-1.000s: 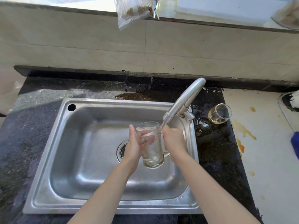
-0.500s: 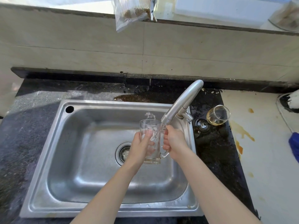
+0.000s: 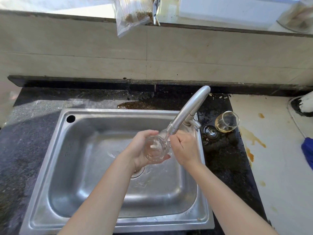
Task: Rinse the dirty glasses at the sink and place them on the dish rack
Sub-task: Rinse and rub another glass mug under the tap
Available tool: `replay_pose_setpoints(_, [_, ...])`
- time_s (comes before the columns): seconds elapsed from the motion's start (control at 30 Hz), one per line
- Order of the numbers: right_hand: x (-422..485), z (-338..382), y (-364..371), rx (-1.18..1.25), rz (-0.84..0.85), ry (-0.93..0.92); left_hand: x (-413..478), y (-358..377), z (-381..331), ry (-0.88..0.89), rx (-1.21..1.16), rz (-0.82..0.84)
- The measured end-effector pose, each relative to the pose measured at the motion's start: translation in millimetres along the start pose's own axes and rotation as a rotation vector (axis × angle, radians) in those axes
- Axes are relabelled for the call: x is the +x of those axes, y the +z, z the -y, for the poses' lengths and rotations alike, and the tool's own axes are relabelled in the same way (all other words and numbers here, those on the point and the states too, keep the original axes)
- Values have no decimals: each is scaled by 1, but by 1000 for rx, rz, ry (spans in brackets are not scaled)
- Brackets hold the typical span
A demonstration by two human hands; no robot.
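Home kitchen, sink area.
Steel sink [image 3: 55,167] w/ tap [image 3: 189,109] in dark stone counter [image 3: 22,141], tiled wall [image 3: 101,53] far side, stained white top [image 3: 279,167] right.

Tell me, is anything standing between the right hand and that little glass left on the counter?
Partly. The tap base and a low round metal fitting sit between the right hand and the small glass. Reaching over them looks easy, though that hand grips the mug.
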State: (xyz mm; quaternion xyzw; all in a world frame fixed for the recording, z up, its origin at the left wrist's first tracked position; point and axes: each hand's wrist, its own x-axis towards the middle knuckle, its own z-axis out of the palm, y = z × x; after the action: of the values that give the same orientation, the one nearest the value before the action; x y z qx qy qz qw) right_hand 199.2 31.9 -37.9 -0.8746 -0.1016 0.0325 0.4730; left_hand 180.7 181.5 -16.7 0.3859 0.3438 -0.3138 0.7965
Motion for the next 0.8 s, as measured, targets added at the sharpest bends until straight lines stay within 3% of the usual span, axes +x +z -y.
replay_pose_setpoints(0.13, [1, 5, 7, 142, -54, 293, 2, 16, 10, 282, 226, -422])
replay_pose_setpoints(0.23, [1, 7, 10, 212, -90, 396, 2, 20, 23, 590, 739, -652])
replay_pose_setpoints(0.4, [-5, 5, 8, 360, -184, 556, 5, 33, 44, 1006, 1229, -711])
replay_pose_setpoints(0.47, [-8, 7, 4, 366, -175, 534, 5, 35, 36, 931, 1258, -672])
replay_pose_setpoints(0.53, [-9, 10, -1, 384, -165, 505, 8, 35, 18, 710, 1085, -595])
replay_pose_setpoints(0.67, [-3, 21, -9, 389, -181, 465, 12, 26, -4, 298, 200, -191])
replay_pose_setpoints(0.8, [2, 30, -11, 378, -102, 382, 9, 9, -1, 57, -123, -8])
